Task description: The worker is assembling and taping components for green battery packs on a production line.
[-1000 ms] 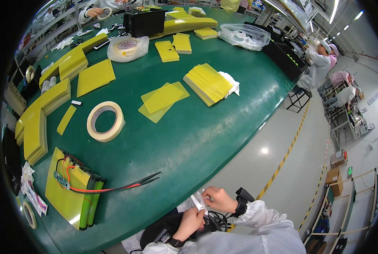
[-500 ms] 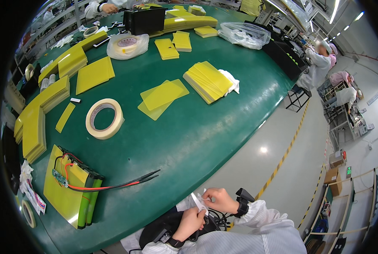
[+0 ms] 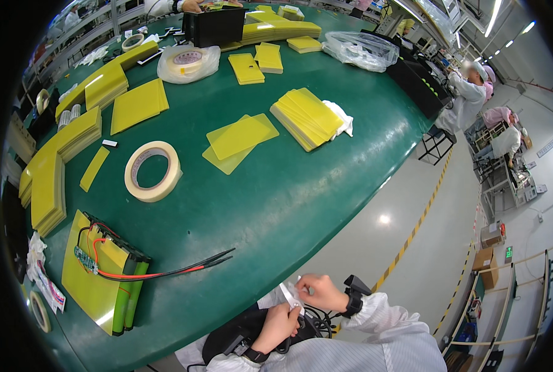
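Observation:
Both hands are together in front of my body, just off the near edge of the table. My left hand (image 3: pixel 279 326) is closed on a thin white strip (image 3: pixel 290 296) that sticks up from its fingers. Close to its right, my right hand (image 3: pixel 323 294) is pinched shut beside the strip's upper end; some thin whitish material shows at its fingertips, too small to name. A battery pack (image 3: pixel 135 299) with green cells, a yellow sheet and a small circuit board lies on the table to the left. Its red and black wires (image 3: pixel 183 271) reach toward my hands.
The green table (image 3: pixel 227 211) carries a roll of masking tape (image 3: pixel 171 180), loose yellow sheets (image 3: pixel 242 137), a yellow sheet stack (image 3: pixel 304 119) and a bagged tape roll (image 3: pixel 188 69). A black box (image 3: pixel 213 28) stands at the back, near a co-worker's hand (image 3: pixel 192 6). Shelving (image 3: pixel 509 310) is at right.
The co-worker's hand at the far side has moved right, to the black box. The view has shifted slightly. My hands stay nearly in place, with the white strip still between them.

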Demonstrator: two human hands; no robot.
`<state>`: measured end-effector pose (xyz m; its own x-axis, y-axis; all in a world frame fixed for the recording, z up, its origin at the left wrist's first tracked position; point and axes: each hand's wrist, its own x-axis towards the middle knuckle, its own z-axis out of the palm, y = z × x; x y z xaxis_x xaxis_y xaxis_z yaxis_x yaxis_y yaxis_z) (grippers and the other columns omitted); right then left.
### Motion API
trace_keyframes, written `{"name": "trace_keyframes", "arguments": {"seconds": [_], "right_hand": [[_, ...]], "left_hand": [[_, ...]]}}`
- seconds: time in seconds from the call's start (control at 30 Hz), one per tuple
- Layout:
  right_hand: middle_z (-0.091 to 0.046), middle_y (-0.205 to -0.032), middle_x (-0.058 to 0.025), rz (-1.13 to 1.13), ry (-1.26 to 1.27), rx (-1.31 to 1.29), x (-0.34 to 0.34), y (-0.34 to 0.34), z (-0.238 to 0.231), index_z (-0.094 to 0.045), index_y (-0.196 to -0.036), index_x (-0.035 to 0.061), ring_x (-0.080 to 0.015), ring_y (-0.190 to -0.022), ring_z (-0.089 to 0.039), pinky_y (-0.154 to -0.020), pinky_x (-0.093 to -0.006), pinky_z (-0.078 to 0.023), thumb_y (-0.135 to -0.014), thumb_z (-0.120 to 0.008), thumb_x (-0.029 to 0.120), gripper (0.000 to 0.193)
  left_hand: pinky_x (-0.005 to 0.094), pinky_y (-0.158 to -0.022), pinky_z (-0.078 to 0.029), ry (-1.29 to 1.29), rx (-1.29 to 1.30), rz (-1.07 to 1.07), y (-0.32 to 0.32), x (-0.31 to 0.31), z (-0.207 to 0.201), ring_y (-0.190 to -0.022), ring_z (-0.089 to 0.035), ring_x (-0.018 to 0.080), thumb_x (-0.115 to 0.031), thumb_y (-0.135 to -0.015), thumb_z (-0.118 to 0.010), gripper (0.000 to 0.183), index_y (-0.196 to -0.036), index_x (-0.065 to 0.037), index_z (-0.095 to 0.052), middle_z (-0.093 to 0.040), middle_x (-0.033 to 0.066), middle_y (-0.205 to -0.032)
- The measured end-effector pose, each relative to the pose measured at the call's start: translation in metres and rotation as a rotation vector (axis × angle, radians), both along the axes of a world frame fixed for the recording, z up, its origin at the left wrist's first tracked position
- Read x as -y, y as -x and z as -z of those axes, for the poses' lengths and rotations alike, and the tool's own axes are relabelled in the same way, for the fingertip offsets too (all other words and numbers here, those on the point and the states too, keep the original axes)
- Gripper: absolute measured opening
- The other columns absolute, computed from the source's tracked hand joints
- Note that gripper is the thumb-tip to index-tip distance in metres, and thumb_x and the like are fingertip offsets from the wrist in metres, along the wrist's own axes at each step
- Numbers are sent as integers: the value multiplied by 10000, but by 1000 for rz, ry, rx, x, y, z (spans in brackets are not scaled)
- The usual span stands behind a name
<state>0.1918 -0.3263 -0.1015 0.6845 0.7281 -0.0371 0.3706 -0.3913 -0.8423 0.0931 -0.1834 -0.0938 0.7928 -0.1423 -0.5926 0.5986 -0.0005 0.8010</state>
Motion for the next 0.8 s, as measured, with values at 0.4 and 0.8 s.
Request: {"name": "trace_keyframes", "arguments": {"seconds": [0.4,0.8], "right_hand": [[-611,-728,-83,39,24,-16,2,-10,11,-551,-725,14,-191,-636,-601,-543,-286,-474,-669,-641,25,107],[-613,-683,-78,65,21,-43,1,-7,10,-556,-671,7,-167,-595,-593,-533,-268,-481,-654,-652,28,100]], "left_hand": [[258,-425,-454,-20,-12,29,-1,0,-1,-437,-552,131,-193,-894,-504,300,-750,69,-533,-566,81,-545],[256,-414,-444,-13,-1,20,0,-1,-5,-437,-553,130,-195,-893,-506,324,-699,63,-529,-570,82,-545]]}}
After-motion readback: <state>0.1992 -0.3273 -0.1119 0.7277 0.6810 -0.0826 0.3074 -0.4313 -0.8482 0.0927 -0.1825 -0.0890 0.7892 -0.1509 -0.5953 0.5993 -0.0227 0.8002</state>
